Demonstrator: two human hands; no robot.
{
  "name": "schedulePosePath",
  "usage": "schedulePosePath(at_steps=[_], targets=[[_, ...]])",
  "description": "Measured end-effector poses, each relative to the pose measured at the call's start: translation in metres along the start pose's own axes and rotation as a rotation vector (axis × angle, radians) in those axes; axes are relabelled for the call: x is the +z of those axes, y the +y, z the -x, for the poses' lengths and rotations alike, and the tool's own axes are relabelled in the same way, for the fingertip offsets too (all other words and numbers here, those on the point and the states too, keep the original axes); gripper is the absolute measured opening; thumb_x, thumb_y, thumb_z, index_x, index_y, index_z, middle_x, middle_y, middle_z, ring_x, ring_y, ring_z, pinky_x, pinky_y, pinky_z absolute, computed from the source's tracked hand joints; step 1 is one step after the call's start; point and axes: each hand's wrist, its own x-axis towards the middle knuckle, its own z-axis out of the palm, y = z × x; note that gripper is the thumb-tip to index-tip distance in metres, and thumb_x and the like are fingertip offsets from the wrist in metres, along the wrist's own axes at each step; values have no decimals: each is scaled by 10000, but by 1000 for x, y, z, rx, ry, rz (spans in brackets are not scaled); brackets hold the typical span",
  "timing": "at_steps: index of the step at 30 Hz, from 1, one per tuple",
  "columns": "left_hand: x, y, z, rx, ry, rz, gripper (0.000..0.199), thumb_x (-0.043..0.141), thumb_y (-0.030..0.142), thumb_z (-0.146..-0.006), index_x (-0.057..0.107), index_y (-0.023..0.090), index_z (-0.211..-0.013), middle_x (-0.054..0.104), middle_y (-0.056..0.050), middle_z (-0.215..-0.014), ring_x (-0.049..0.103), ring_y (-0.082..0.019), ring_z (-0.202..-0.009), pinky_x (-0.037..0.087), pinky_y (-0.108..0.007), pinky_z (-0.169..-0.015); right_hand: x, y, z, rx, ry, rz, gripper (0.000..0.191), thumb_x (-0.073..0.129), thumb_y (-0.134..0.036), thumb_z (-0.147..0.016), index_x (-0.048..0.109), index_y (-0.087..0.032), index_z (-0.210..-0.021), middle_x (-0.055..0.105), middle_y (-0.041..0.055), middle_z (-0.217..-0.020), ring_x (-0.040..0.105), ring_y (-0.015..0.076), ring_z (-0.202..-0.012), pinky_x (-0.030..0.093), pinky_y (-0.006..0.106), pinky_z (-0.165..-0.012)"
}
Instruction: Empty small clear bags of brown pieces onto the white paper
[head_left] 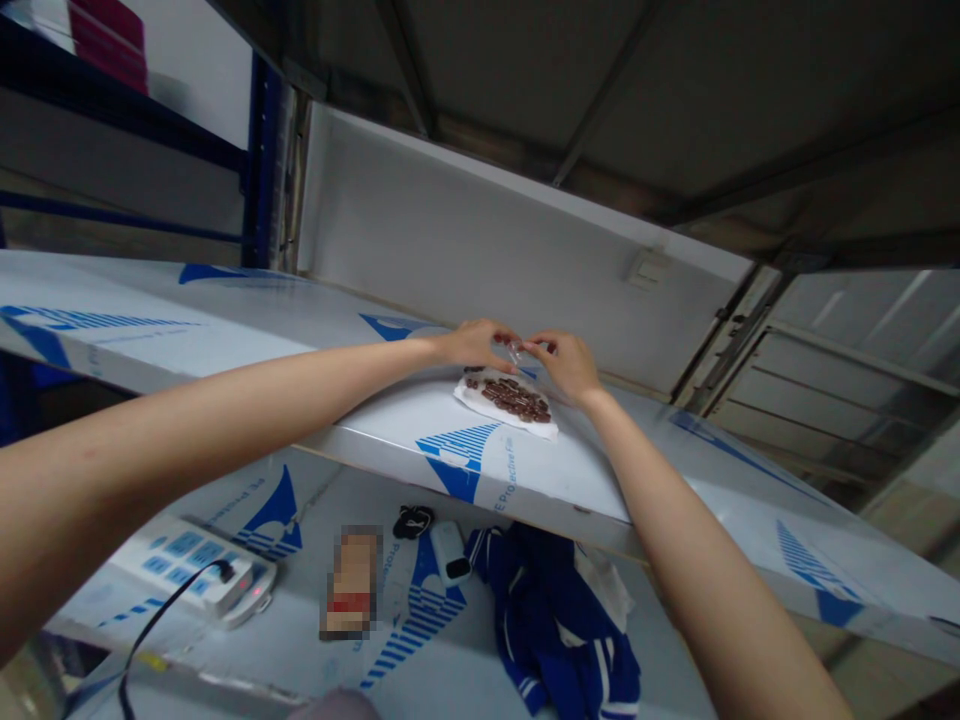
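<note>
Both hands meet over the upper shelf, just behind a heap of dark brown, bean-like pieces (517, 398). The pieces lie on a white paper sheet (480, 402). Between my fingertips is a small, shiny clear plastic piece (516, 352); it may be a bag, but its shape is too small to make out. My left hand (478, 344) pinches it from the left, fingers curled. From the right, my right hand (565, 364) grips it between thumb and fingers. The fingers partly hide the plastic.
The shelf (360, 400) is covered in printed protective film. Below it lie a white power strip (199, 565) with a black cable, a blurred-out item (352, 580), a small white device (450, 552), a black pouch (412, 521) and blue clothing (555, 610). Another shelf (600, 110) hangs overhead.
</note>
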Motion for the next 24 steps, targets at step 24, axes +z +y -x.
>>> schedulePosePath(at_steps=[24], targets=[[1,-20,-17,-53,306,195,351,619,335,-781,657,105,-1042,678,-111,-1033,594,-196,-958,421,-312,-867,10,19,-12,-62,184,-197,136,531,-260,-810,614,-159,-777,632,97,-889,543,194,-792,406,344,-769]])
